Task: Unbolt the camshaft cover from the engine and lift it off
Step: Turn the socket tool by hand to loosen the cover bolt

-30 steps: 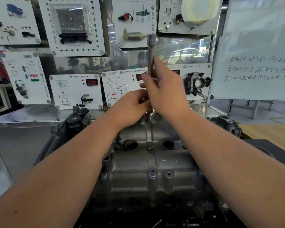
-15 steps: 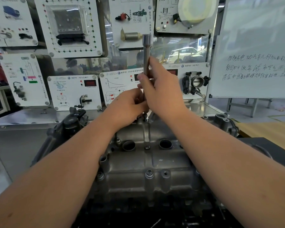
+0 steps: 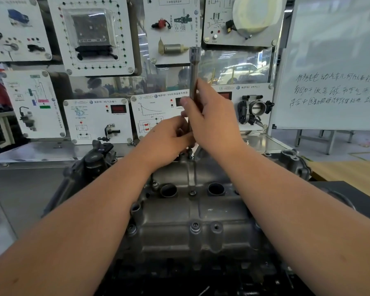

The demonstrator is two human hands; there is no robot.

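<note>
Both hands are still gripping the upright extension bar [image 3: 194,75], right hand [image 3: 212,122] above left hand [image 3: 169,142], barely shifted, working a far-edge bolt; the camshaft cover [image 3: 192,212] is staying seated on the engine.

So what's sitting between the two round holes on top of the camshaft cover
In the head view, a single small bolt head sits on the camshaft cover between the left hole and the right hole, on the central ridge.
</note>
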